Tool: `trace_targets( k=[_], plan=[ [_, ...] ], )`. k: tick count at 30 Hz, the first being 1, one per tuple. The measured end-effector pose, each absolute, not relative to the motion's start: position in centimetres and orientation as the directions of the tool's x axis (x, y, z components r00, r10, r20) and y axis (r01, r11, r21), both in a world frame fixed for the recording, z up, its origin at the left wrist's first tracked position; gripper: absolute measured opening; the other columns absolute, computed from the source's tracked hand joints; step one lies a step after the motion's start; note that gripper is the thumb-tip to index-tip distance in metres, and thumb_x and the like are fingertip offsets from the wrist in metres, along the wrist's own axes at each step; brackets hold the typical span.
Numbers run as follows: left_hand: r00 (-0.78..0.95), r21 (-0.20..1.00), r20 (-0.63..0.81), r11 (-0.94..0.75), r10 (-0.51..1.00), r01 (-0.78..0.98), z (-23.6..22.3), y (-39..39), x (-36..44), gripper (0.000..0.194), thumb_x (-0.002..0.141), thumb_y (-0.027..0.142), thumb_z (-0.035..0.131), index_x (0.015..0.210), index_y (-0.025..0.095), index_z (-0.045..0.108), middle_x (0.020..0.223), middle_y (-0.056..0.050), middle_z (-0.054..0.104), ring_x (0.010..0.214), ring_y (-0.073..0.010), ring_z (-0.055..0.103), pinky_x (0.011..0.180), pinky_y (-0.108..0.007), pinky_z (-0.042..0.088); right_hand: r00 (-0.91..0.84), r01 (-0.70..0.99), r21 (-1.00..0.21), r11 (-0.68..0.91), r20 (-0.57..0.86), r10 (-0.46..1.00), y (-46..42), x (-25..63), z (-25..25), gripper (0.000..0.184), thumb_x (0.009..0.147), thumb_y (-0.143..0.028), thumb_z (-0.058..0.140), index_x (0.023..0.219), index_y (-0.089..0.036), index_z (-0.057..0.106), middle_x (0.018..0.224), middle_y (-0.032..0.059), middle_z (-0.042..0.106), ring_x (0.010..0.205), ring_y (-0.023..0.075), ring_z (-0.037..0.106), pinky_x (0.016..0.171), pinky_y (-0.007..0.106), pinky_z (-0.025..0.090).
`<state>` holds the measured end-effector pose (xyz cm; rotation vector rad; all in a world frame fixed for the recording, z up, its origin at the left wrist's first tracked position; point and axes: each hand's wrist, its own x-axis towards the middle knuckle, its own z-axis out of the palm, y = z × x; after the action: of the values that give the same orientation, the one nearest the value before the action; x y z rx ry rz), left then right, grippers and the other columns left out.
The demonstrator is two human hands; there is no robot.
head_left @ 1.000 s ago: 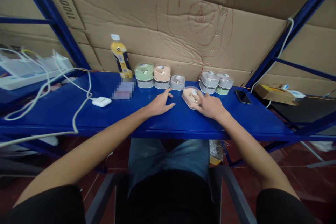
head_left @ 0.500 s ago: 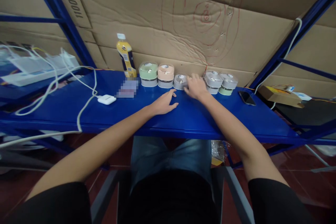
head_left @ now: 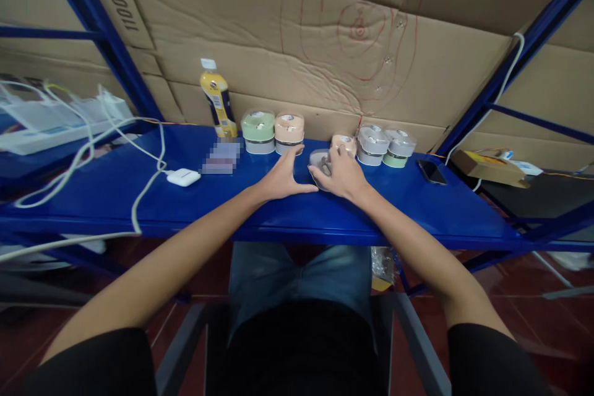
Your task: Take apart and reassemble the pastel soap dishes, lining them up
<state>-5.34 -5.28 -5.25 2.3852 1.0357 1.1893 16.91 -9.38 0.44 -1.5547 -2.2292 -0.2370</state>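
My right hand [head_left: 341, 174] is closed on a small grey round container [head_left: 318, 161], tilted and drawn a little forward on the blue shelf [head_left: 116, 198]. My left hand [head_left: 281, 178] lies open beside it, fingers spread, thumb near the grey container. Behind them stand a row of similar containers against the cardboard: a green one [head_left: 257, 130], a peach one [head_left: 288, 132], a small peach one [head_left: 344, 142], and two grey-lidded ones [head_left: 371, 143] [head_left: 400, 145].
A yellow drink bottle [head_left: 216, 100] stands at the back left. A white charger case [head_left: 184, 177] with its cable lies to the left. A dark phone [head_left: 431, 171] rests at the right. Blue rack posts frame both sides; a cardboard box [head_left: 482, 159] sits far right.
My right hand set the peach container back into the row, then took the grey one and drew it forward. My left hand shifted slightly toward it.
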Motion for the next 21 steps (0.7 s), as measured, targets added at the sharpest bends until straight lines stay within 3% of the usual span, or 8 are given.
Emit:
trace_targets(
  k=[4,6,9,13,21],
  plan=[
    [0.467,0.575,0.527,-0.703,0.710,0.419,-5.4,-5.0,-5.7,0.140,0.063,0.069,0.104,0.171,0.016,0.034,0.175,-0.033,0.044,0.163,-0.0511,0.047,0.133,-0.070,0.041,-0.190,0.938,-0.224,0.263,0.303,0.934,-8.7,16.8,1.0,0.080,0.095,-0.066,0.072,0.146,-0.006,0.059,0.147,0.0350,0.066,0.127,0.0511,0.071,0.104,0.064,0.060],
    [0.473,0.614,0.504,-0.685,0.723,0.392,-5.6,-4.7,-5.9,0.144,0.059,0.069,0.106,0.172,0.016,0.034,0.174,-0.034,0.045,0.163,-0.0523,0.047,0.133,-0.071,0.041,-0.317,0.892,-0.253,0.374,0.241,0.917,-7.8,17.0,1.3,0.079,0.092,-0.060,0.078,0.149,-0.009,0.059,0.146,0.0302,0.069,0.131,0.0483,0.071,0.109,0.063,0.059],
    [0.497,0.671,0.469,-0.660,0.730,0.337,-5.8,-4.3,-6.3,0.144,0.058,0.066,0.107,0.172,0.018,0.035,0.171,-0.032,0.050,0.162,-0.0513,0.050,0.133,-0.070,0.042,-0.579,0.699,-0.336,0.631,0.252,0.775,-7.0,17.8,1.3,0.090,0.084,-0.058,0.086,0.158,-0.017,0.055,0.155,0.0222,0.067,0.143,0.0417,0.066,0.120,0.058,0.055],
    [0.543,0.684,0.449,-0.664,0.709,0.302,-5.6,-4.6,-6.3,0.135,0.060,0.061,0.107,0.170,0.021,0.040,0.161,-0.027,0.063,0.152,-0.0487,0.062,0.129,-0.069,0.047,-0.663,0.599,-0.379,0.706,0.259,0.702,-6.9,18.5,0.7,0.104,0.076,-0.065,0.092,0.162,-0.019,0.055,0.154,0.0207,0.068,0.141,0.0409,0.067,0.120,0.060,0.055],
    [0.485,0.626,0.466,-0.663,0.740,0.410,-4.9,-5.9,-5.8,0.121,0.068,0.064,0.103,0.166,0.020,0.048,0.160,-0.022,0.063,0.147,-0.0447,0.064,0.125,-0.063,0.052,-0.572,0.570,-0.470,0.674,0.362,0.736,-5.5,21.8,0.3,0.087,0.082,-0.064,0.085,0.154,-0.019,0.062,0.141,0.0172,0.077,0.130,0.0378,0.073,0.115,0.058,0.057]
  ],
)
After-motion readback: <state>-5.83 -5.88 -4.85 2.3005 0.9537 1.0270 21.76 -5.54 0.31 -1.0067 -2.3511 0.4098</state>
